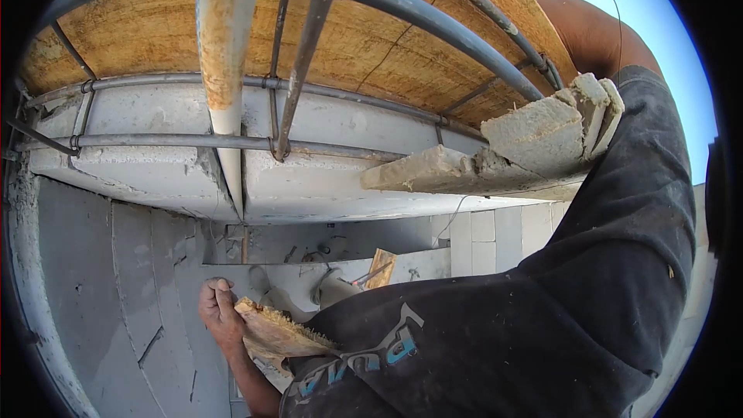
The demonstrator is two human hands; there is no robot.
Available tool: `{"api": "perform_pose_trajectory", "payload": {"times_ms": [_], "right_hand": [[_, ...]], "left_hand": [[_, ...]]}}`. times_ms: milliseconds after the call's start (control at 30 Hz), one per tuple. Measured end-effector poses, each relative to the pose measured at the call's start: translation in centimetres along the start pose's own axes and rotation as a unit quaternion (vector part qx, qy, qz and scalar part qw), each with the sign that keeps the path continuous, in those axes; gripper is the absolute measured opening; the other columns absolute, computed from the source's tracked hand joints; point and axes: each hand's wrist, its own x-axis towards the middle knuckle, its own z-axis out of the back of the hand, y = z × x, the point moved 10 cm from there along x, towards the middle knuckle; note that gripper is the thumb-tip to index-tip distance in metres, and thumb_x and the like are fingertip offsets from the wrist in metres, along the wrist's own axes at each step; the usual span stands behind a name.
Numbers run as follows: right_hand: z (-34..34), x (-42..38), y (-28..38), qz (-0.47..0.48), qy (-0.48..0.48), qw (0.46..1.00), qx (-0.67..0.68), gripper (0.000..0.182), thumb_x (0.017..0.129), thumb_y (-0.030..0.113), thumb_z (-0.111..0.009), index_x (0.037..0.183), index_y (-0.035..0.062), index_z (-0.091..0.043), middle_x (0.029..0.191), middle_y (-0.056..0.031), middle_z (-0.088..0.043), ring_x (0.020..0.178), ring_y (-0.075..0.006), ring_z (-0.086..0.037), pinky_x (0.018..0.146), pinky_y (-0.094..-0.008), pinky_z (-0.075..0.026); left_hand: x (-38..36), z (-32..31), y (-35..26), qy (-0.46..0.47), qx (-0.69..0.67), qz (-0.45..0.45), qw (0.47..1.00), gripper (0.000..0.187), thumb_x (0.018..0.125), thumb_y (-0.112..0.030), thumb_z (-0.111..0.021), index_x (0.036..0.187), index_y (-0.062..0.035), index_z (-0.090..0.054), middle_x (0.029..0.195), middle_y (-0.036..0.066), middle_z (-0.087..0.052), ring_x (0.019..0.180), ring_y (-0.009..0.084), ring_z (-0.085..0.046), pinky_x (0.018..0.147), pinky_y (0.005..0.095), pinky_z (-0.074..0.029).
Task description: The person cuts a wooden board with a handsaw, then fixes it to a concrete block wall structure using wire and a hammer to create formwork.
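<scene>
My left hand (220,311) is low at the left, fingers curled and thumb against them; whatever is between them, if anything, is too small to make out. A broken, rough-edged piece of board (282,334) rests against its wrist, between that forearm and my black shirt (495,325). At the upper right my right arm (600,31) is raised past the edge of a plywood panel (371,39); the right hand is hidden. Beside that arm, chunks of broken grey block (534,135) lie on top of the wall.
Tied steel rebar (433,11) crosses the top of the view in front of the plywood. A rust-stained white pipe (224,54) runs down through it beside pale blocks (139,166). Far below are a grey block wall (85,263) and a wood piece (381,268). Thin loose wire hangs about.
</scene>
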Motion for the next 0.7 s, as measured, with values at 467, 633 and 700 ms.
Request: {"api": "perform_pose_trajectory", "payload": {"times_ms": [467, 633, 700], "right_hand": [[0.4, 1.3, 0.7, 0.019, 0.000, 0.999, -0.027, 0.039, 0.092, 0.035, -0.062, 0.111, 0.0016, -0.069, 0.080, -0.0076, -0.057, 0.077, -0.0201, -0.055, 0.070, -0.0374, -0.046], [0.9, 3.2, 1.6, 0.046, -0.018, 0.998, -0.050, 0.038, 0.092, 0.034, -0.063, 0.109, 0.0015, -0.070, 0.077, -0.0070, -0.056, 0.075, -0.0194, -0.054, 0.068, -0.0368, -0.045], [1.4, 4.4, 2.6, 0.061, -0.031, 0.995, -0.067, 0.037, 0.092, 0.034, -0.063, 0.109, 0.0015, -0.070, 0.076, -0.0067, -0.056, 0.074, -0.0191, -0.054, 0.067, -0.0366, -0.045]], "left_hand": [[0.4, 0.5, -0.4, -0.017, 0.014, -0.009, 1.000, 0.031, 0.101, -0.029, -0.059, 0.082, -0.0036, -0.057, 0.068, -0.004, -0.048, 0.059, 0.0044, -0.039, 0.053, 0.0237, -0.029], [-0.1, 0.6, -0.8, -0.015, 0.031, -0.019, 0.999, 0.031, 0.101, -0.029, -0.058, 0.082, -0.0039, -0.057, 0.066, -0.004, -0.047, 0.058, 0.0047, -0.038, 0.053, 0.0239, -0.030], [-0.2, 0.3, -1.3, -0.015, 0.033, -0.029, 0.999, 0.031, 0.101, -0.029, -0.058, 0.082, -0.0039, -0.057, 0.064, -0.004, -0.046, 0.057, 0.0046, -0.038, 0.053, 0.0240, -0.029]]}}
